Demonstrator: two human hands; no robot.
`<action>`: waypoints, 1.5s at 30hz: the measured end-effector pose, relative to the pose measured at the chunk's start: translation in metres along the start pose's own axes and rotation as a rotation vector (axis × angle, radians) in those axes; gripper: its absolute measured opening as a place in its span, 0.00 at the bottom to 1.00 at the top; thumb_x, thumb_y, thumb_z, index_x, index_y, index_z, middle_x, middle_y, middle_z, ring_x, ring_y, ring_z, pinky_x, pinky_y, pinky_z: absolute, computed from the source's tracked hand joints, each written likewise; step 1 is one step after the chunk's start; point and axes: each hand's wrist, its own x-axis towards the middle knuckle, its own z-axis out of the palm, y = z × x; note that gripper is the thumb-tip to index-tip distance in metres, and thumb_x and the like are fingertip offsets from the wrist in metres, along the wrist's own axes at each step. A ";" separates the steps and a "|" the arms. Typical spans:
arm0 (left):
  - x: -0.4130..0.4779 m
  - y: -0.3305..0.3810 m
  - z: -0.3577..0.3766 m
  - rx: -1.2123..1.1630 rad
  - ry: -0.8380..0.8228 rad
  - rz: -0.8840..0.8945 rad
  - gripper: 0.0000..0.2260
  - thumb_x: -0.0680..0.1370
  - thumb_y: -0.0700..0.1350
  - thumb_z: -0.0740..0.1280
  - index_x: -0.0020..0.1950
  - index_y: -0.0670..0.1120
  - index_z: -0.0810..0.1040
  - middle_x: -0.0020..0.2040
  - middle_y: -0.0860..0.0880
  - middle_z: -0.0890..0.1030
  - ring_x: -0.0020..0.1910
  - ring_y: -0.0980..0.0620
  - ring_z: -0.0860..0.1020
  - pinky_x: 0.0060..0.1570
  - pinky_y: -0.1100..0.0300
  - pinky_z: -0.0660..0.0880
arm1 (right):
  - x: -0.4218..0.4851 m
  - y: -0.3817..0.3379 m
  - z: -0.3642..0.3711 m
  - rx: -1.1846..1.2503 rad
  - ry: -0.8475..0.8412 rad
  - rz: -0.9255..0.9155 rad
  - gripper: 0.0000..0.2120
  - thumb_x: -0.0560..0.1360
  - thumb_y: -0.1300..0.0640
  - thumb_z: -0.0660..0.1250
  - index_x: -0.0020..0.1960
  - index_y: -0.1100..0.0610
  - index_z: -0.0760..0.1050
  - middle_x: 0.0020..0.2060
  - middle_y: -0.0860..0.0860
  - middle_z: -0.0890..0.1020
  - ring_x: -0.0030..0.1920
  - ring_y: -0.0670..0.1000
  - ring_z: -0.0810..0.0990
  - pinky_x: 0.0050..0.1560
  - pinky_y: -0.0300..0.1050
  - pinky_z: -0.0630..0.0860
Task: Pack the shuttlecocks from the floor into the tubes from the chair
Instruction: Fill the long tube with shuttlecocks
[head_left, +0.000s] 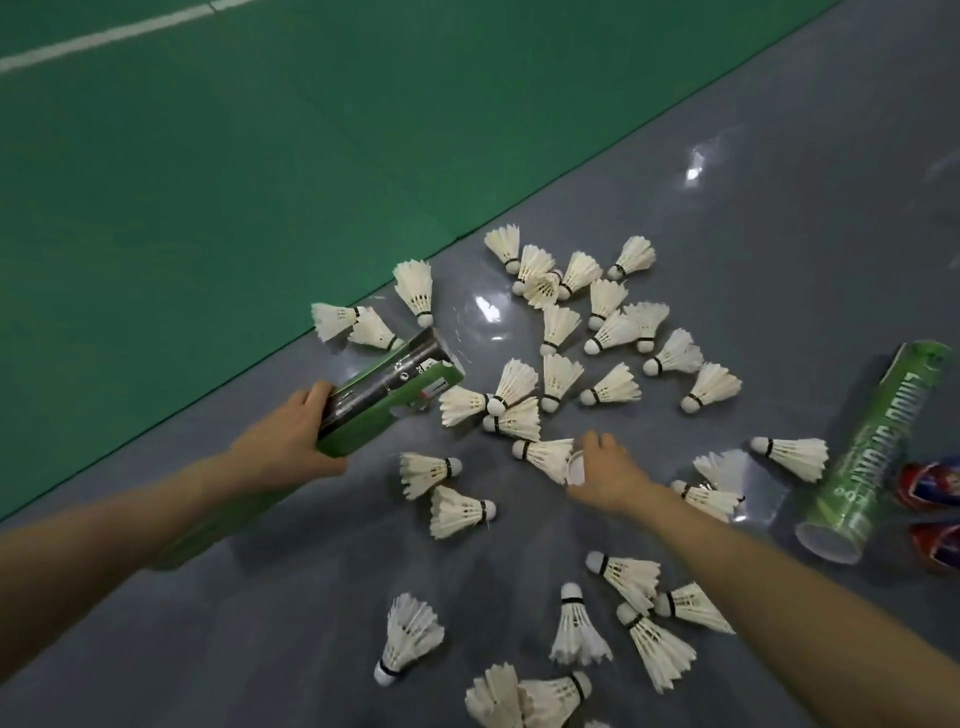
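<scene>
Reaching for one shuttlecock (540, 454): right hand (610, 475) is low over the floor, fingers (597, 441) slightly spread and lying on its feather end. The back of the hand hides the underside, so I cannot tell whether a pinch has formed. Cork tip points away from the fingertips, toward the tube (387, 397).

Risks, as I judge them:
- Gripping by the feathers could bend or crush them, since they look thin and stiff.
- Tube mouth faces away from the left hand (288, 441), beyond the right fingertips and tilted down. A shuttlecock fed in skirt first would likely jam.
- Neighbours crowd just beyond the fingertips; a sweep could drag them along.

Look of the thing: white feather skirt, dark band below a white rounded cork, lying on its side.

Tube: green and black card, gripped near its closed end, left fingers (317, 395) curled round it, thumb beneath.

Outward: loose shuttlecocks (561, 376) are scattered on all sides of the right hand, most beyond the fingertips, more back toward the wrist. A spare tube (872, 452), green, lies on the grey floor (779, 234) well off to the little-finger side, its open end toward the camera, with red-and-blue shoes (930, 483) just past it. Green mat (208, 208) runs beyond the left hand.
</scene>
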 end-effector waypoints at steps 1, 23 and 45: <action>0.010 -0.001 0.007 0.030 -0.016 0.028 0.36 0.69 0.54 0.73 0.69 0.48 0.56 0.59 0.46 0.70 0.50 0.48 0.74 0.49 0.53 0.75 | 0.009 0.007 0.005 -0.016 -0.002 -0.003 0.32 0.72 0.50 0.70 0.68 0.60 0.58 0.66 0.60 0.63 0.67 0.61 0.65 0.64 0.49 0.67; 0.031 0.030 0.044 0.193 -0.181 0.094 0.38 0.70 0.51 0.74 0.69 0.44 0.54 0.53 0.44 0.75 0.46 0.48 0.76 0.47 0.52 0.78 | -0.033 0.021 0.009 -0.182 0.070 -0.284 0.26 0.76 0.53 0.64 0.71 0.56 0.60 0.65 0.55 0.69 0.64 0.56 0.70 0.61 0.46 0.68; -0.007 -0.008 0.065 0.022 0.197 0.125 0.41 0.66 0.55 0.74 0.74 0.57 0.57 0.57 0.51 0.71 0.53 0.51 0.72 0.53 0.55 0.74 | -0.041 -0.001 0.004 1.130 0.265 -0.400 0.11 0.75 0.69 0.65 0.56 0.61 0.79 0.51 0.49 0.83 0.50 0.41 0.80 0.52 0.29 0.74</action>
